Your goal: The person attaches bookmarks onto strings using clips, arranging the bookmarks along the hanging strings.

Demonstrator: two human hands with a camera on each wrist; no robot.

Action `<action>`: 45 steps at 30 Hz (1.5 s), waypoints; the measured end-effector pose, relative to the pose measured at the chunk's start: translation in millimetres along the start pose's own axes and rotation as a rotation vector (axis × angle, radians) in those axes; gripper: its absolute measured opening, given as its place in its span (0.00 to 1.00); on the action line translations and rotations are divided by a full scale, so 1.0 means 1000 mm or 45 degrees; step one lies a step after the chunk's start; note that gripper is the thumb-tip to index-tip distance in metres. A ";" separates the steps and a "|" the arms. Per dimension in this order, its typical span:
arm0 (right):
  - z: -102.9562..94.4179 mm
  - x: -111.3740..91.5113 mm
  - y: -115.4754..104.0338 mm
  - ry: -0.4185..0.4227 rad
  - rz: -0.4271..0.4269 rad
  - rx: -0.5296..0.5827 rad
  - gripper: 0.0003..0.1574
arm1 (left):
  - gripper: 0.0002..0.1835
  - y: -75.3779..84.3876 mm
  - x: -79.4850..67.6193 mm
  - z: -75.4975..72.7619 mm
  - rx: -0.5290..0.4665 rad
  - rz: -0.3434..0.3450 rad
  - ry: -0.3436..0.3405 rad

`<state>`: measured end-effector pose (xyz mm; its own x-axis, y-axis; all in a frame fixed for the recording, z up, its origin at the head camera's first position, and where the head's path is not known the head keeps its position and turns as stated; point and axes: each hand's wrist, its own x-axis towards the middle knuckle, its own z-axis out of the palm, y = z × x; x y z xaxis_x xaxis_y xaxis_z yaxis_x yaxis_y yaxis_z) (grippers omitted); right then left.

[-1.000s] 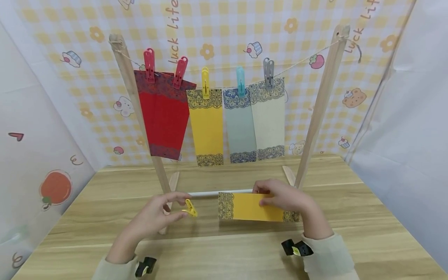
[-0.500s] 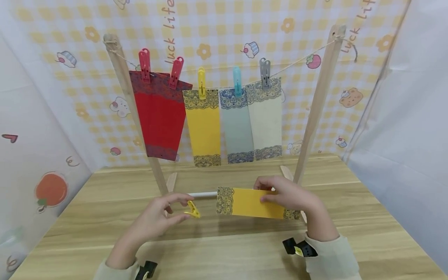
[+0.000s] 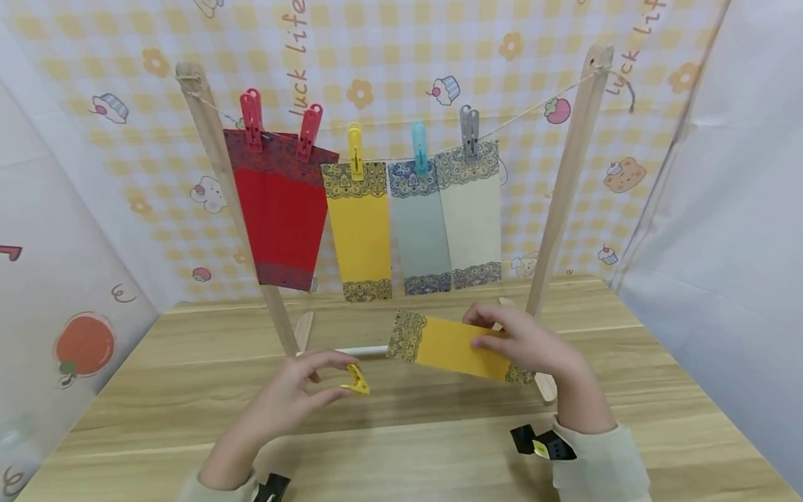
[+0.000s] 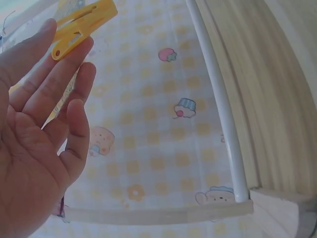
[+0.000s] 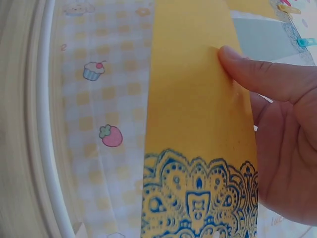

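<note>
My left hand (image 3: 295,394) pinches a yellow clothespin (image 3: 357,380) between thumb and fingertips; in the left wrist view the clothespin (image 4: 81,27) shows at the upper left. Between the thumb and fingers of my right hand (image 3: 527,341) is a yellow paper card (image 3: 461,345) with dark lace-patterned ends. The card is held near its right end, tilted, its left end higher. In the right wrist view the same card (image 5: 195,99) hides part of my fingers. Behind and above both hands, a red card (image 3: 279,219) and another yellow card (image 3: 359,233) hang from a string (image 3: 533,108).
A pale green card (image 3: 423,237) and a cream card (image 3: 473,223) hang farther right on the string. Red, yellow, blue and grey clothespins (image 3: 469,132) hold the cards. Two wooden posts (image 3: 567,174) carry the string, with a white rod (image 3: 364,351) low between them.
The yellow card in my right hand has risen and tilted, its left end going up. My left hand has shifted slightly right with the clothespin. The head view has drifted a little.
</note>
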<state>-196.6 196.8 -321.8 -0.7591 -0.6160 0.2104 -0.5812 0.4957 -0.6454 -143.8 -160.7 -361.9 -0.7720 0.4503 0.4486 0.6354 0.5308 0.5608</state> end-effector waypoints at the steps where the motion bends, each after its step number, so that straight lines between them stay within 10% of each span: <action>1: -0.001 -0.001 0.000 0.020 -0.003 0.005 0.08 | 0.20 0.002 0.001 0.000 0.009 -0.009 -0.001; 11: -0.011 -0.008 -0.001 0.172 0.038 0.041 0.08 | 0.22 0.016 0.020 -0.002 0.017 -0.075 0.065; 45: -0.026 -0.004 -0.009 1.060 -0.004 0.728 0.13 | 0.22 0.088 0.124 -0.028 -0.108 0.175 0.314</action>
<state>-196.4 210.9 -297.5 -0.8480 0.1148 0.5174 -0.5215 -0.0072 -0.8532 -184.4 -78.1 -237.6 -0.6658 0.3201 0.6740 0.7386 0.4104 0.5348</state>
